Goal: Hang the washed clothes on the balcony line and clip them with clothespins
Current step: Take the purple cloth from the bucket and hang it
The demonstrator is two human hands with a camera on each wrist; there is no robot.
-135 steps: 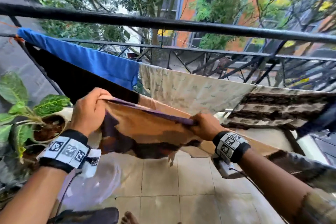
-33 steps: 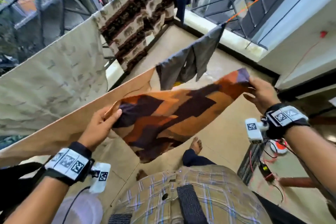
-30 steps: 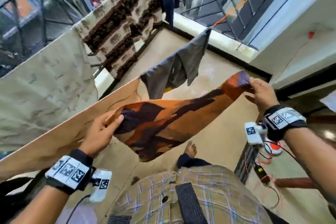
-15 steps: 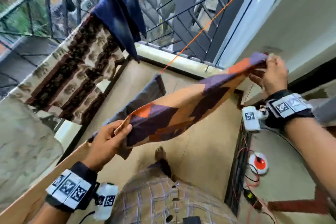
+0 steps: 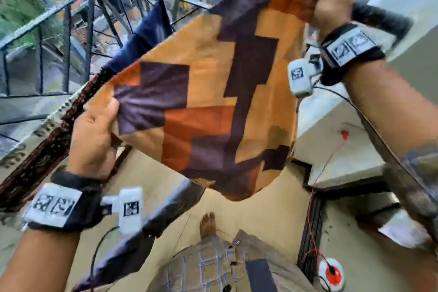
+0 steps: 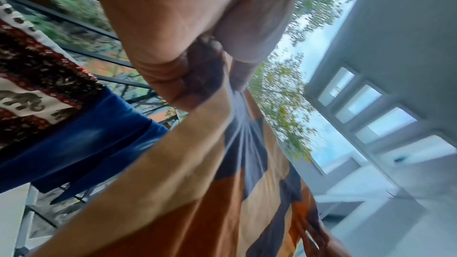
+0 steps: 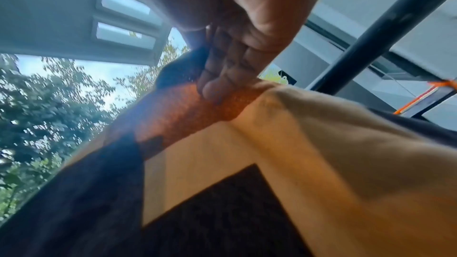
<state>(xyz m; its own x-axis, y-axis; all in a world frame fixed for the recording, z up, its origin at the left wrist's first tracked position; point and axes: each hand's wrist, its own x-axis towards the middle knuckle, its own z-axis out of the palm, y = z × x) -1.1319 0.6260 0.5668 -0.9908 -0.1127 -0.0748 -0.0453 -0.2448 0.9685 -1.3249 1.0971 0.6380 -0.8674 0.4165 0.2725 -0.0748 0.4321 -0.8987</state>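
A cloth patterned in tan, orange and dark purple blocks [image 5: 208, 92] hangs stretched between my two hands. My left hand [image 5: 94, 135] pinches its lower left corner between thumb and fingers; the left wrist view shows the cloth [image 6: 222, 192] fanning out from that pinch of my left hand [image 6: 210, 69]. My right hand [image 5: 331, 0] grips the upper right corner high up, in front of a thick black rail [image 5: 379, 19]. In the right wrist view, my right hand [image 7: 230, 69] holds the cloth [image 7: 247, 163] below a black bar [image 7: 385, 32]. No clothespin shows.
A brown elephant-print cloth [image 5: 47, 140] and a dark blue garment [image 5: 142, 42] hang along the left by the black balcony railing [image 5: 66, 31]. A grey garment [image 5: 147, 227] hangs low. Red wire [image 5: 315, 187] and a white round device [image 5: 330, 274] lie on the tiled floor, right.
I have turned right from the earlier spot on the line. Both hands carried the patterned cloth along; the right hand has risen up to the black rail, spreading the cloth wider.
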